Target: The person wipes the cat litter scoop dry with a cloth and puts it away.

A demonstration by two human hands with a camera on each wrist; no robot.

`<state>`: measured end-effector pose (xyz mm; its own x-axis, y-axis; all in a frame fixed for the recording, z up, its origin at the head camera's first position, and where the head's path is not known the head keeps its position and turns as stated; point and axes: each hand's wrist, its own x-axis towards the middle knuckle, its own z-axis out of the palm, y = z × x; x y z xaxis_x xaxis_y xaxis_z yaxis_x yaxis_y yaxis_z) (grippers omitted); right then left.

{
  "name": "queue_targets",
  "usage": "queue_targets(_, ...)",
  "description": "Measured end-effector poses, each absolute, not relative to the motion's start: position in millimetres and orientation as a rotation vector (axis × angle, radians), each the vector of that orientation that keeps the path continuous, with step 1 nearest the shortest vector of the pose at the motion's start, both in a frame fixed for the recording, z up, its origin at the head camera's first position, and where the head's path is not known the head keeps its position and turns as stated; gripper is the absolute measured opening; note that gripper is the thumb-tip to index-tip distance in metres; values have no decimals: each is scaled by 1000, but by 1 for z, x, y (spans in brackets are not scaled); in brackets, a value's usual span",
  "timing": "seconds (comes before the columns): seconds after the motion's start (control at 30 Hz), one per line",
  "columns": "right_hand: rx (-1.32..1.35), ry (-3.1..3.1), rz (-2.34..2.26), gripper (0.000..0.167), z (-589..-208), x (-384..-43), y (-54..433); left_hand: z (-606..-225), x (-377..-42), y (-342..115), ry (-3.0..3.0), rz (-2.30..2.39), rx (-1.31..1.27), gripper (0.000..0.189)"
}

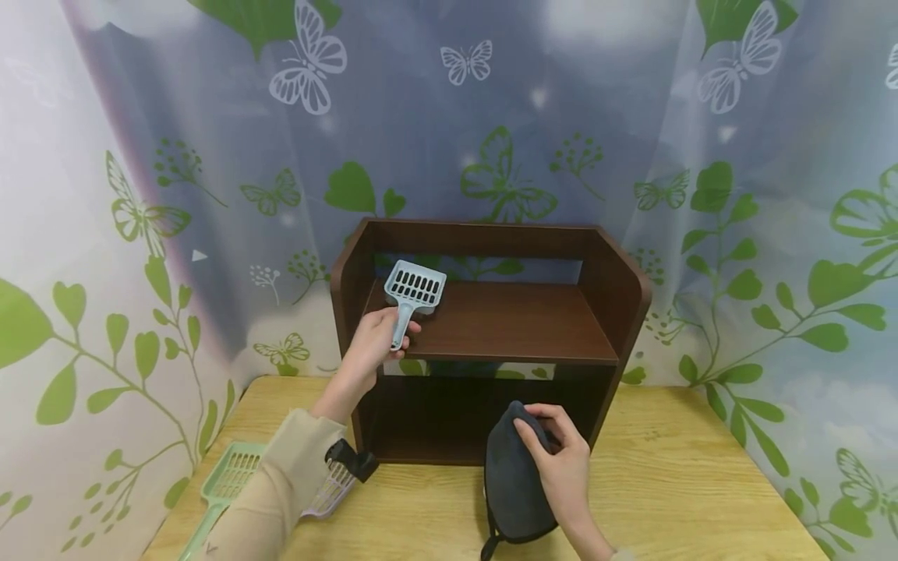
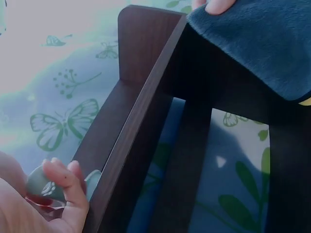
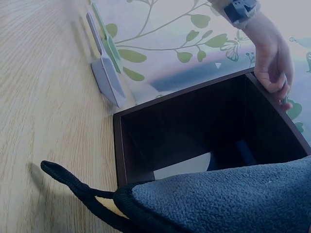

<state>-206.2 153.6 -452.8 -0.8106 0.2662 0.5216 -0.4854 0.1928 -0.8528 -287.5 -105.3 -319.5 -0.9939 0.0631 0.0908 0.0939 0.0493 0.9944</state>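
Note:
My left hand (image 1: 375,343) grips the handle of a light blue slotted litter scoop (image 1: 404,313). The scoop's head is at the left end of the upper level of a dark brown two-tier shelf (image 1: 519,315); whether it touches the board I cannot tell. In front of the lower level, my right hand (image 1: 561,460) pinches the top of a dark grey-blue plush cloth (image 1: 515,483) between thumb and fingers. The cloth hangs down, with black edging and a black loop (image 3: 73,182) at its bottom. In the left wrist view, the fingers curl round the scoop's handle (image 2: 46,187).
On the wooden table (image 1: 666,483), left of the shelf, lie a green slotted scoop (image 1: 203,530) and a lilac one (image 3: 108,80), partly behind my left sleeve in the head view. A curtain printed with leaves and butterflies (image 1: 596,93) hangs behind the shelf.

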Motion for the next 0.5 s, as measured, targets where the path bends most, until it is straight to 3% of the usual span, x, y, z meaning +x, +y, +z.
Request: queue_targets(0.5,215,-1897,1687,23,-453,-205,153,-305,-299,-108,-2462,-2164,-186,41)
